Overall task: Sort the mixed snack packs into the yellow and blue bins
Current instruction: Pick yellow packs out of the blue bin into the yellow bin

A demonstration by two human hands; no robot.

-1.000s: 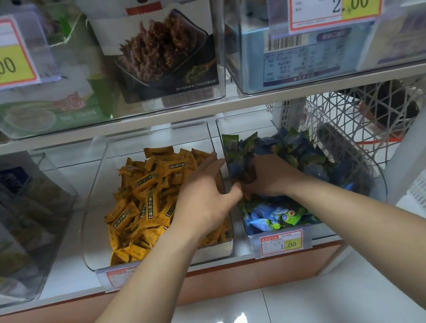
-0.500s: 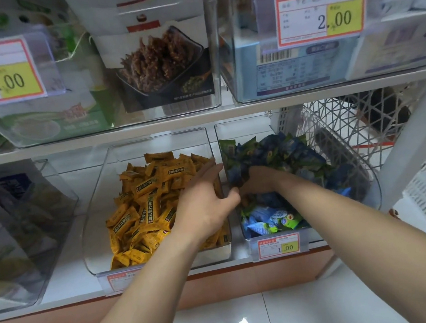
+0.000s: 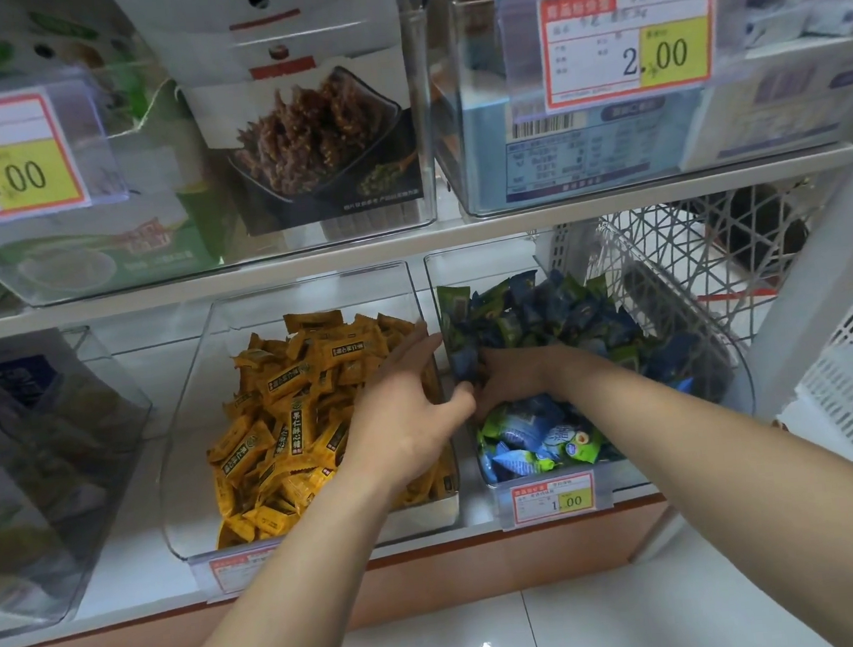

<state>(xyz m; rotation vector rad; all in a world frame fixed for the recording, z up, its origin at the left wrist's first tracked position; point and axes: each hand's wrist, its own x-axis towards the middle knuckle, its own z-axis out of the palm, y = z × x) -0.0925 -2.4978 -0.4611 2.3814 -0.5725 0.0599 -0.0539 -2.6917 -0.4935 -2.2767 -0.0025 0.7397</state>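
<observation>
Nearest my view, a price tag [image 3: 553, 500] fronts the blue bin [image 3: 743, 398]. The left hand [image 3: 402, 418] lies over the yellow bin [image 3: 190, 473] at its right wall. Its fingers are straight above the yellow packs [image 3: 288, 418] and grip nothing. The right hand [image 3: 514, 375] sits inside the blue bin among the blue packs [image 3: 558, 322] — its fingers are buried, so I cannot tell what they hold. Behind stands a white lattice basket [image 3: 693, 269].
</observation>
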